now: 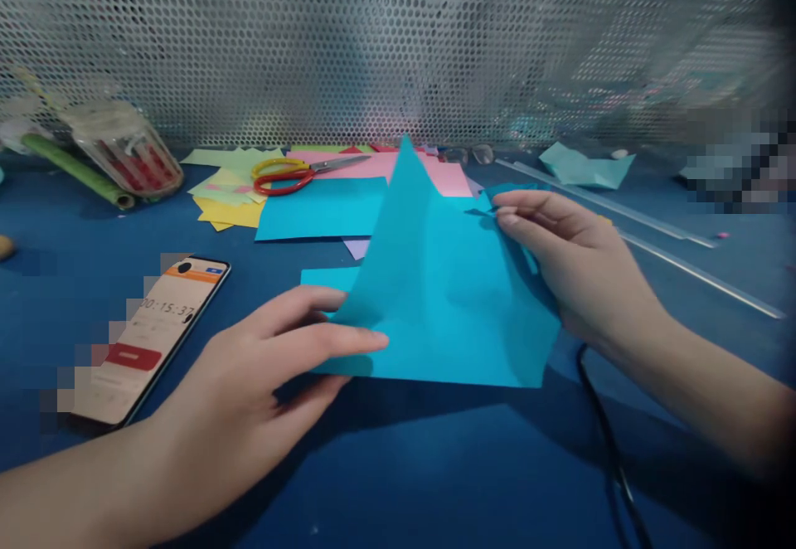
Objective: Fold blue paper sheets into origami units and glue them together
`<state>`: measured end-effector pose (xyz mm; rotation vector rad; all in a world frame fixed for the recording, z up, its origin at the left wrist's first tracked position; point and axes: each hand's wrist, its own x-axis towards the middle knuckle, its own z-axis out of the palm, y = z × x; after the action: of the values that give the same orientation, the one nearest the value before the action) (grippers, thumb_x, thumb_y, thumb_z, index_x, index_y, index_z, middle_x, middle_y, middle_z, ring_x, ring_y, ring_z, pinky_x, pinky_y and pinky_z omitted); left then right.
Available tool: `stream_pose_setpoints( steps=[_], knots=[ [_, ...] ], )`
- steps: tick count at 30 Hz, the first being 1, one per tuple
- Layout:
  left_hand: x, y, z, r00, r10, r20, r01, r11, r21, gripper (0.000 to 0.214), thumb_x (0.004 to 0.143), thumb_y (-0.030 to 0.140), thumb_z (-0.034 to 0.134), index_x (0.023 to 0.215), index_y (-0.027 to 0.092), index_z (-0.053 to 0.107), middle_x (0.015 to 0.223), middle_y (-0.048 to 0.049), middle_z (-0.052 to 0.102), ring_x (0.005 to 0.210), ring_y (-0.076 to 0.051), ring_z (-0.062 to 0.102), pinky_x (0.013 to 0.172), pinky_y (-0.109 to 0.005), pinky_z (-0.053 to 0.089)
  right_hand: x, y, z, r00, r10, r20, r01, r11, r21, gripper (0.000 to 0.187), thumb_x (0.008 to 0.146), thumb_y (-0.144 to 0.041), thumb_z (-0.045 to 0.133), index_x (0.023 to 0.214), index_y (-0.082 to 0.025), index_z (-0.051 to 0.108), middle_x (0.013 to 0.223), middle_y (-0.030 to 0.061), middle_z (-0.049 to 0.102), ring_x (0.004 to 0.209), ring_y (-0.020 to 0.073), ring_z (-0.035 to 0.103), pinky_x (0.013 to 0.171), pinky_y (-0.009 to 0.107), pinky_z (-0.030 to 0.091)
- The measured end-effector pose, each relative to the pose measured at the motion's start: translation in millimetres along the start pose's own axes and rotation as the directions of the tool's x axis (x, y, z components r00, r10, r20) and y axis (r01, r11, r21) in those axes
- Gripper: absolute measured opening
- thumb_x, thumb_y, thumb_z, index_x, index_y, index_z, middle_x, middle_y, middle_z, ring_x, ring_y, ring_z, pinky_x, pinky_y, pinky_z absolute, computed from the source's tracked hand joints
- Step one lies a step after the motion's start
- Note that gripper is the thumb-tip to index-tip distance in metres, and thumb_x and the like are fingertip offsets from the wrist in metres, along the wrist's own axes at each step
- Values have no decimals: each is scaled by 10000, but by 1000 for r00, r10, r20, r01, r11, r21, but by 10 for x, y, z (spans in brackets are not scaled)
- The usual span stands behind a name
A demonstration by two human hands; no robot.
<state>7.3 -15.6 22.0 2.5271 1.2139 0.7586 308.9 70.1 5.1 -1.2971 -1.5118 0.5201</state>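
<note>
A bright blue sheet of paper is lifted above the table, bent so that one corner points up. At its lower left edge, my left hand holds the paper, with one finger lying across the near face and others behind or under it. My right hand pinches the sheet's far right part between thumb and fingers, where the paper curls. Another blue sheet lies flat behind, with red-and-yellow-handled scissors resting at its back edge.
A phone showing a timer lies left of my left hand. Pink paper, yellow paper, a tilted jar and a green tube sit toward the back. Clear sticks and a black cable lie at right.
</note>
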Motion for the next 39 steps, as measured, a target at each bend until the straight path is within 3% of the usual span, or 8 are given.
stream_pose_setpoints(
  steps=[4,6,8,10,15,23,28,39],
  knots=[
    [5,-4,-21,994,74,-83,-72,997,29,231,1015,227,525,1073,371,696,1039,22,618,905,-134,656,769,-208,561,-145,-271,-15,951,-304,-60,287,937,-196,71,861,-283,654,910,-307,608,1069,61,641,1168,311,550,1036,530,360],
    [11,10,-45,980,145,-133,-131,986,105,237,1002,179,555,1053,364,695,1136,4,543,990,-148,604,808,-250,559,-308,-448,-11,900,-429,80,435,871,-227,123,853,-206,677,823,-312,624,939,19,691,1024,269,624,1012,482,363],
    [11,31,-59,965,187,-186,-155,972,177,273,975,136,587,1055,375,693,1231,-5,488,1107,-183,548,884,-324,552,-497,-585,9,730,-593,340,672,716,-192,158,944,-145,609,890,-293,626,854,-18,720,879,209,669,896,429,399],
    [1,59,-47,949,210,-235,-158,962,224,282,957,129,614,1042,385,696,1273,9,520,1157,-207,533,948,-391,525,-671,-663,42,645,-594,480,726,673,-142,133,997,-153,578,953,-270,625,883,-39,751,863,164,691,893,388,403],
    [-74,159,74,935,322,-144,-305,943,132,327,1053,93,406,1098,274,675,945,88,756,898,-116,657,970,-327,443,-903,-689,123,656,-579,484,698,709,-98,163,1012,-140,546,900,-222,632,841,-42,742,838,125,674,909,317,422],
    [-182,210,138,903,418,-98,-391,895,212,397,1035,59,338,1067,261,678,983,116,786,930,-83,686,1079,-233,378,-1022,-690,189,648,-607,460,734,659,-165,228,960,-80,508,817,-191,645,752,-20,713,750,144,645,828,315,447],
    [-166,163,96,895,445,-18,-433,879,199,403,939,36,358,1104,260,649,931,76,782,899,-135,683,901,-273,507,-1033,-664,213,644,-619,450,753,617,-229,255,975,-93,477,839,-200,665,776,-25,739,770,146,661,841,338,444],
    [19,92,44,899,438,12,-435,890,133,341,912,-14,385,1014,217,614,881,18,709,787,-144,640,788,-270,494,-645,-437,166,488,-753,442,871,449,-197,130,920,-100,574,873,-180,665,803,29,718,824,168,643,786,334,487]
  ],
)
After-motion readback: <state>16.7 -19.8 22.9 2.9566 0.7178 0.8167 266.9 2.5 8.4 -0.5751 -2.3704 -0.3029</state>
